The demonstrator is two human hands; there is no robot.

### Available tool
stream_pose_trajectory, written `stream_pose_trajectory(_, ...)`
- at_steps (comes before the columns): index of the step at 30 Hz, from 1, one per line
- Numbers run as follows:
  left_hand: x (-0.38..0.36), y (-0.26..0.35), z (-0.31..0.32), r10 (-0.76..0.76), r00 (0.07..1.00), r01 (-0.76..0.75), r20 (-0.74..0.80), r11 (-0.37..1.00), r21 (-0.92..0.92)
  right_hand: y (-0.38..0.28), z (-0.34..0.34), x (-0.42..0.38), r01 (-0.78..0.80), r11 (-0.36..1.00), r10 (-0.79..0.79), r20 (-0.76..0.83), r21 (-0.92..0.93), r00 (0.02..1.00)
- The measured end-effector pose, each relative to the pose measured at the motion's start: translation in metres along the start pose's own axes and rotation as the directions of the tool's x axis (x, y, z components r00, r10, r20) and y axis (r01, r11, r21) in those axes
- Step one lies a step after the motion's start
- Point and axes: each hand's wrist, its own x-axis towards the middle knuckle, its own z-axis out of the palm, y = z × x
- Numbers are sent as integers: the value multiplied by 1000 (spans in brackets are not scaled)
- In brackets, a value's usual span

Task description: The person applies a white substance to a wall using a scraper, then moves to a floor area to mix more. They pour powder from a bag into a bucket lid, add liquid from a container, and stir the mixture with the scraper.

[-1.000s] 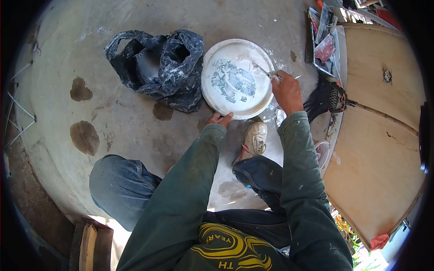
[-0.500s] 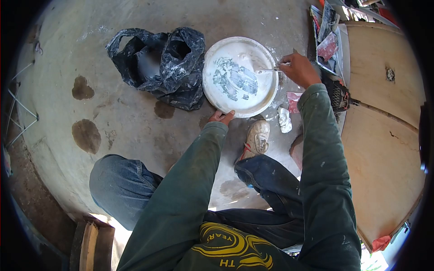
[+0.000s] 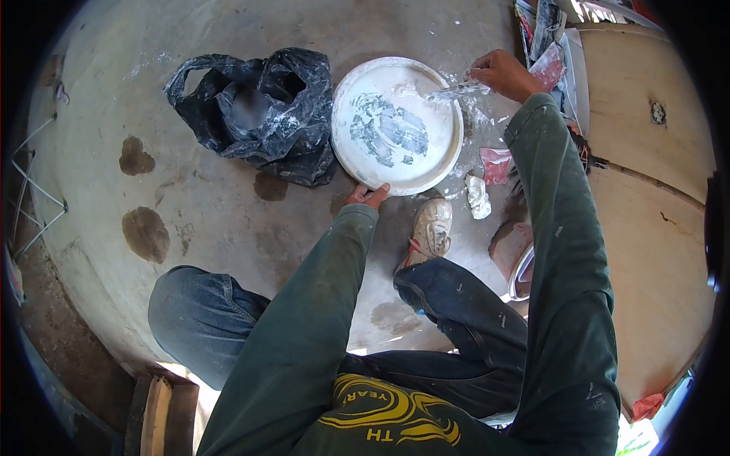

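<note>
A round, shallow white tray (image 3: 455, 144) lies on the floor, with white paste and powder around a scraped grey patch in its middle. My left hand (image 3: 368, 197) grips its near rim, thumb on top and fingers at the outer side. In my right hand (image 3: 505, 74), fingers closed, is a putty knife (image 3: 456, 92) smeared with white. Its blade reaches over the tray's right edge toward the paste; whether it touches is hard to tell. Left of the tray sits an open black plastic bag (image 3: 304, 144), dusted with white powder.
A crumpled white piece (image 3: 477, 197) and a red scrap (image 3: 496, 165) lie right of the tray. A reddish bucket (image 3: 514, 254) stands near my right leg. My shoe (image 3: 433, 232) is close to the tray's near rim. A wooden board (image 3: 646, 228) takes up the right side.
My right hand has moved slightly up and right, drawing the putty knife back toward the tray's edge and turning its whitened blade into view. My left hand still holds the rim.
</note>
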Motion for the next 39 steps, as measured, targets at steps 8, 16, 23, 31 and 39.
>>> stream_pose_trajectory(8, -1, 10, 0, 0, 1000, 0, -6, 1000, -11, -34, 15, 14, -46, 993, 49, 23, -113, 999)
stream_pose_trajectory(16, -17, 26, 5, -61, 998, 61, -3, 996, 71, -19, 3, 16, -35, 999, 35, -17, -3, 999)
stream_pose_trajectory(23, -7, 9, 3, -20, 1000, 20, -12, 1000, -4, -54, 30, 3, 32, 999, -33, 57, 19, 998)
stream_pose_trajectory(31, -8, 12, 3, -28, 1000, 27, -12, 999, -20, -47, 20, 24, -29, 999, 31, -93, 23, 995)
stream_pose_trajectory(39, -8, 9, 1, -62, 998, 62, -13, 997, 42, -33, 20, 10, -22, 996, 26, 42, -90, 999)
